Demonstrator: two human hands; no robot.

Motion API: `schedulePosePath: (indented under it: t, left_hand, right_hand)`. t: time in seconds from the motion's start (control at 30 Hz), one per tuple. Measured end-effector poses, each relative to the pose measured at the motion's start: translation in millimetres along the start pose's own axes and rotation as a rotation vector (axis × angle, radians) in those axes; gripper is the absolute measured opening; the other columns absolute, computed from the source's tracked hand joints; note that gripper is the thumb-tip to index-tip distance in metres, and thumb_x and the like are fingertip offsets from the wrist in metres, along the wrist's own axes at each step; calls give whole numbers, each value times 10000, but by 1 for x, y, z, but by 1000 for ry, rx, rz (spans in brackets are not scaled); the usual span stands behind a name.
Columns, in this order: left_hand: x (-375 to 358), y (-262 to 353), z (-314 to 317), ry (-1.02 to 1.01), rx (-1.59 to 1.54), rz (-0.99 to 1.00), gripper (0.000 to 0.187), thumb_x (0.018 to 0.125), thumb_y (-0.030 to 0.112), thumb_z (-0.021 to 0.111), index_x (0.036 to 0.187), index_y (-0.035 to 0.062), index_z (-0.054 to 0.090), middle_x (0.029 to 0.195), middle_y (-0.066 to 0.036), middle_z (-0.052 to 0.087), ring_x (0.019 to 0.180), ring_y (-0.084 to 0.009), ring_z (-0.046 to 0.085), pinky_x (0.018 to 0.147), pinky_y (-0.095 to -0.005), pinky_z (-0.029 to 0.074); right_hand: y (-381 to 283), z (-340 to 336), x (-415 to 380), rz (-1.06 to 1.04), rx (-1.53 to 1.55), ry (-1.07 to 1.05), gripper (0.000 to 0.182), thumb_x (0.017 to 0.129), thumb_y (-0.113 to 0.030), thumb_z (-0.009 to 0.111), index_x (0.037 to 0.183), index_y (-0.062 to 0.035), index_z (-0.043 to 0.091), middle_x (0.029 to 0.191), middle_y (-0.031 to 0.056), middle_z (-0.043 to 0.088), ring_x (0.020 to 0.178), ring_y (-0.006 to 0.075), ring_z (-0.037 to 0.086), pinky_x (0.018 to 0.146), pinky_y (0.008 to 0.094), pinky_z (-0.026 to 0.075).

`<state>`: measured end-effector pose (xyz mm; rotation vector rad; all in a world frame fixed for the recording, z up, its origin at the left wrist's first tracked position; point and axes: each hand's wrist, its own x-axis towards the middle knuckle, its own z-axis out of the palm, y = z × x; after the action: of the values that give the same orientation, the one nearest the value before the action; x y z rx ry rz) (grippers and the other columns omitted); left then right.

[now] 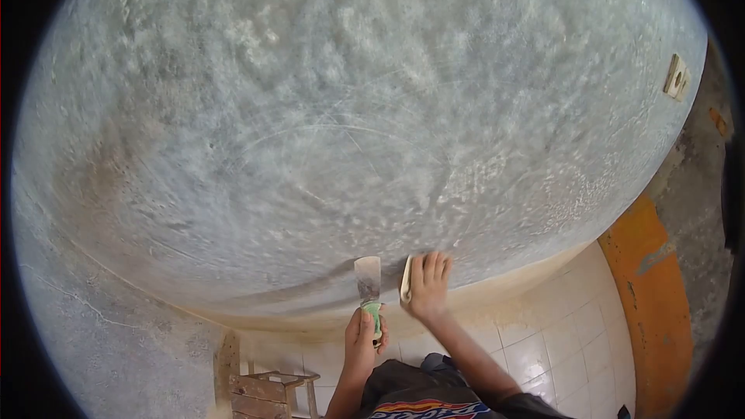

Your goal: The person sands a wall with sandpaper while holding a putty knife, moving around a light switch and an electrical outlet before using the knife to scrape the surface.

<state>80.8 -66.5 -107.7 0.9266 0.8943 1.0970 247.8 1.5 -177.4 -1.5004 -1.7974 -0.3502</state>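
The left hand (360, 338) grips a scraper (368, 278) by its pale-green handle (373, 310), the broad, stained grey blade pointing up beyond it, while just to its right the right hand (429, 285) clasps a folded cream pad (406, 281) against the wall (349, 147)

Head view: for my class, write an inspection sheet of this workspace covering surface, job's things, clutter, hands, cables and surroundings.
Surface: grey wall, patchy, with scratches and arc-shaped marks.
Job's things: scraper, green handle, blade up; pale folded pad, material unclear.
Clutter: wooden furniture at lower left, partly in view.
Hands: left hand grips the scraper; right hand holds the pad at the wall.
Cables: nothing seen.
Surroundings: pale tiled floor below; orange strip at right; wall socket at upper right.
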Motion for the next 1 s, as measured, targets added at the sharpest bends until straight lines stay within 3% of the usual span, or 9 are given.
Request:
schedulePosePath:
  t: [0.1,0.13,0.27,0.43,0.5,0.63,0.7,0.77,1.0]
  left_hand:
    - [1,3,-2,32,6,-4,448,995,421,385,1146,15,499,739,-25,515,521,-84,468,422,-210,348]
    - [0,4,-3,31,7,-7,445,996,418,382,1146,15,499,739,-27,515,522,-84,467,422,-210,349]
    - [1,4,-2,19,6,-6,436,1000,409,378,1144,15,498,734,-26,512,525,-84,468,421,-209,350]
    - [-2,9,-2,28,15,-20,434,999,409,382,1141,17,501,730,-22,513,527,-83,469,422,-207,355]
    - [-2,10,-3,29,26,-16,434,998,409,384,1141,17,502,729,-21,513,527,-82,469,423,-205,356]
    - [1,9,-1,24,21,-28,436,996,414,387,1137,19,503,730,-20,515,526,-80,473,423,-204,359]
    - [0,9,-2,13,24,-25,437,996,417,388,1136,19,503,730,-20,515,525,-80,474,423,-204,360]
    - [1,10,-1,6,20,-14,439,995,419,389,1133,18,505,727,-21,517,520,-83,474,424,-208,363]
    - [2,9,0,17,25,-28,445,993,425,390,1130,19,508,723,-25,525,517,-88,479,423,-210,361]
  right_hand:
    - [-10,-12,3,-11,-8,14,653,803,-187,538,1357,101,344,1413,403,211,1339,564,133,1054,675,52]
    - [-20,-38,30,22,-27,30,677,721,-245,587,1335,4,448,1373,321,353,1296,483,309,1043,650,162]
    - [-28,-70,87,-5,-94,211,684,705,-255,610,1320,4,459,1348,321,377,1269,485,337,1031,663,170]
    - [-17,-13,11,44,-53,61,697,701,-251,611,1330,0,445,1347,319,380,1257,494,341,1020,667,187]
    - [-16,-21,12,42,-23,-10,631,811,-235,583,1321,84,391,1342,401,320,1267,573,267,1033,675,145]
    - [-26,-67,77,19,-76,198,703,704,-256,607,1343,-13,443,1415,296,311,1291,474,303,1042,653,152]
    - [-18,-44,55,24,-88,210,702,702,-252,610,1342,-17,446,1414,292,317,1292,476,303,1045,643,162]
    - [-12,-20,10,89,-36,-39,706,700,-249,612,1345,-18,442,1412,288,321,1298,475,297,1051,635,166]
    - [-30,-69,65,80,-22,56,703,723,-209,596,1352,32,395,1389,337,311,1294,513,275,1057,645,144]
